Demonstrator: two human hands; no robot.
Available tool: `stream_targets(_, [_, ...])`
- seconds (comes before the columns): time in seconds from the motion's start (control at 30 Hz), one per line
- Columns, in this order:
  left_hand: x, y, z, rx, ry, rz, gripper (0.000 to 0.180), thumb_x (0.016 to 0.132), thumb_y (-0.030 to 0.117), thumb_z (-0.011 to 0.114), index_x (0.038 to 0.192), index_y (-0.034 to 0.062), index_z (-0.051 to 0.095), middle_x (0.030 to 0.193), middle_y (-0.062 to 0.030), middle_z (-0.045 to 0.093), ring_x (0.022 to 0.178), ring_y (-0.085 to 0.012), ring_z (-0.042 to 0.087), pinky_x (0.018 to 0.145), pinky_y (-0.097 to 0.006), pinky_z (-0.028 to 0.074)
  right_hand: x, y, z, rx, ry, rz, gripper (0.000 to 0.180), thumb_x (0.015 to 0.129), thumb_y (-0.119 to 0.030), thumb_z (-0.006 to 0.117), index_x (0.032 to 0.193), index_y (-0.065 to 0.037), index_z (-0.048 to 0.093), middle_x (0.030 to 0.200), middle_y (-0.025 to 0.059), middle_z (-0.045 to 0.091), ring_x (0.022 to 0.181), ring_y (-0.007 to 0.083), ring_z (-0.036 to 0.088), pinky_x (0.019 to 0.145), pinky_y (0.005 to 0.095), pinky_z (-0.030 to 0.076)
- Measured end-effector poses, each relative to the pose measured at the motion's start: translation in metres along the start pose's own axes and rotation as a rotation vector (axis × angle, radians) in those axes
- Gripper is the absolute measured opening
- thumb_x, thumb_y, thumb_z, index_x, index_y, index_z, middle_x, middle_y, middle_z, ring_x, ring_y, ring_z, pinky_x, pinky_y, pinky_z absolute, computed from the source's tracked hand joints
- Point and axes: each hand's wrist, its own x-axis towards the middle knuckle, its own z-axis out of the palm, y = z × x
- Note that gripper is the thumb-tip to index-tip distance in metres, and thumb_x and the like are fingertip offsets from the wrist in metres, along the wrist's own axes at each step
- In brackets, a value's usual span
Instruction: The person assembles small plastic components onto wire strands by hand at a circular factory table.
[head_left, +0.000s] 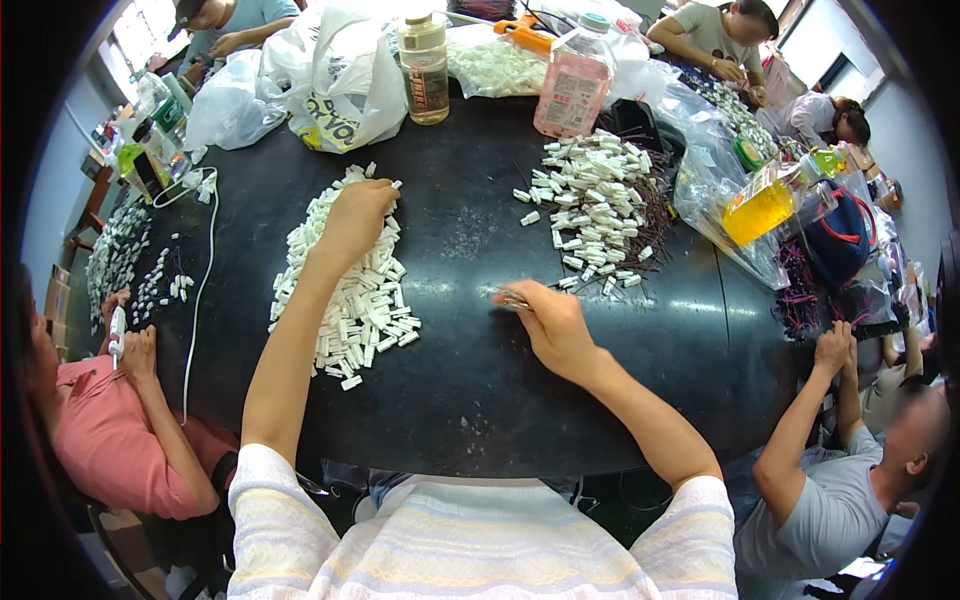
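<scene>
My left hand (355, 218) reaches out over a long heap of small white plastic parts (350, 290) on the black table (470, 380), its fingers curled down into the top of the heap. My right hand (545, 318) rests on the table near the middle, fingers pinched on a small thin metal piece (510, 298) that pokes out to the left. A second heap of white parts (595, 205) mixed with dark thin wires lies beyond the right hand.
White plastic bags (320, 80), a clear bottle (425, 65) and a pink bottle (573, 85) stand at the far edge. A yellow container (757, 210) in clear bags sits at right. Other people sit at left (110, 420), right (850, 470) and beyond the table.
</scene>
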Motion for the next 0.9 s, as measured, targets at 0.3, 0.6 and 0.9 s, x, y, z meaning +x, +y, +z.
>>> stream_targets(0.3, [-0.011, -0.006, 0.003, -0.146, 0.050, -0.015, 0.012, 0.072, -0.002, 0.057, 0.083, -0.0017, 0.061, 0.086, -0.0127, 0.060, 0.081, -0.0310, 0.056, 0.074, -0.036, 0.045, 0.004, 0.015, -0.040, -0.261, 0.248, 0.136, 0.012, 0.089, -0.006, 0.045, 0.087, 0.001, 0.055, 0.064, 0.0085, 0.056, 0.056, 0.0172, 0.054, 0.051, 0.0271, 0.041])
stream_targets(0.6, [-0.010, -0.008, -0.013, -0.050, -0.069, -0.031, 0.013, 0.069, -0.003, 0.058, 0.081, -0.0004, 0.062, 0.080, -0.0115, 0.060, 0.090, -0.0281, 0.052, 0.080, -0.035, 0.042, -0.007, -0.016, -0.005, 0.387, -0.017, 0.399, 0.017, 0.092, -0.016, 0.044, 0.092, -0.002, 0.054, 0.056, -0.0014, 0.046, 0.050, 0.0036, 0.038, 0.045, 0.0189, 0.029])
stream_targets(0.9, [-0.033, 0.072, -0.024, -1.624, -0.237, -0.579, 0.023, 0.087, 0.007, 0.051, 0.103, -0.0094, 0.056, 0.082, -0.0115, 0.062, 0.071, -0.0120, 0.060, 0.064, -0.019, 0.048, -0.009, -0.015, -0.012, 0.594, 0.034, 0.548, 0.007, 0.088, -0.011, 0.048, 0.087, -0.005, 0.048, 0.057, 0.0003, 0.050, 0.049, 0.0023, 0.038, 0.044, 0.0189, 0.027])
